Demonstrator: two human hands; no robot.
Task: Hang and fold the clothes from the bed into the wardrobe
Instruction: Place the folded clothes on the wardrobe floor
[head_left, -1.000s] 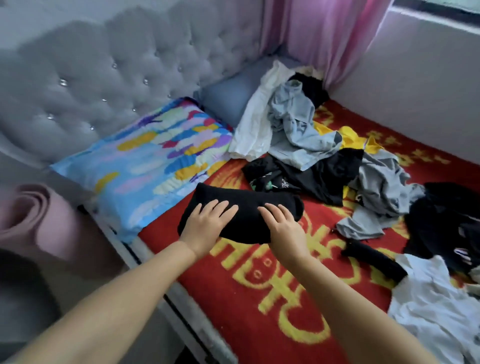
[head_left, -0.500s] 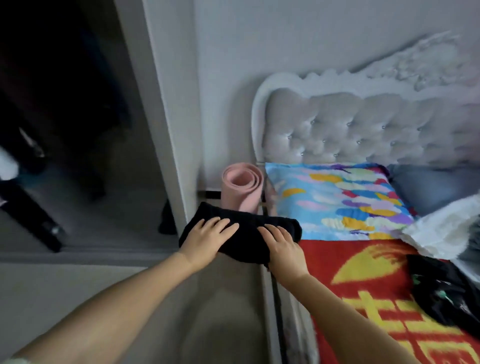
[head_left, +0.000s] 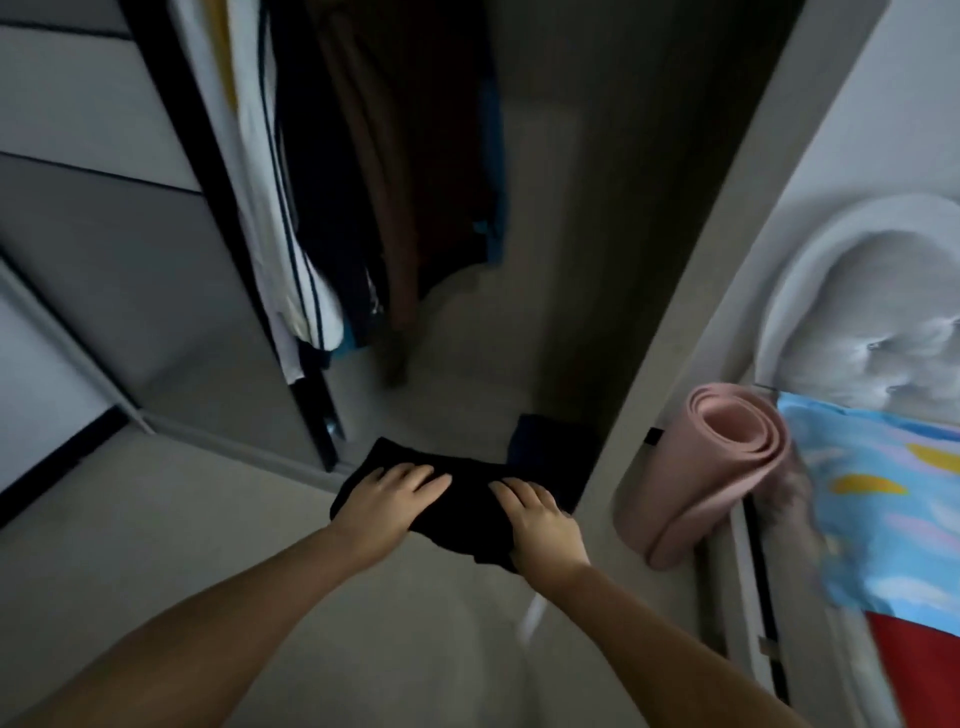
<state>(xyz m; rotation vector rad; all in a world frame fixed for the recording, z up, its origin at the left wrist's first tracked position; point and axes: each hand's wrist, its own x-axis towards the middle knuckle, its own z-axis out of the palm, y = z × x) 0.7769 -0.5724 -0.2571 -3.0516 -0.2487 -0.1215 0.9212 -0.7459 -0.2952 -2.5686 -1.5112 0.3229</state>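
1. At the far left stands the wardrobe's grey sliding door (head_left: 130, 270), pushed aside with its dark edge facing the opening.
2. Just right of that edge, clothes hang inside the wardrobe (head_left: 571, 218): a white garment with dark stripes (head_left: 270, 218), then dark ones, a brown garment (head_left: 379, 171) and a sliver of blue behind it. The interior is dim and the frame is blurred, so finer detail cannot be told.
3. The left hand (head_left: 387, 506) lies on top of the left end of a folded black garment (head_left: 467, 499), fingers spread over the cloth; the thumb goes out of sight under the fold, so the hand appears to clasp that end.
4. The folded black garment is carried flat between both hands, in front of the wardrobe opening and above the pale floor (head_left: 363, 649), low in the view.
5. The right hand (head_left: 540, 522) covers the garment's right end in the same way, fingers pointing forward over the top, thumb hidden beneath.
6. Beyond the right hand, a dark folded item (head_left: 550, 447) sits on the wardrobe floor near its right wall.
7. Right of the wardrobe's side panel, a rolled pink mat (head_left: 727, 457) leans between the panel and the bed.
8. At the far right are the tufted grey headboard (head_left: 872, 332), a colourful blue pillow (head_left: 893, 509) and a corner of red bedcover (head_left: 914, 660).
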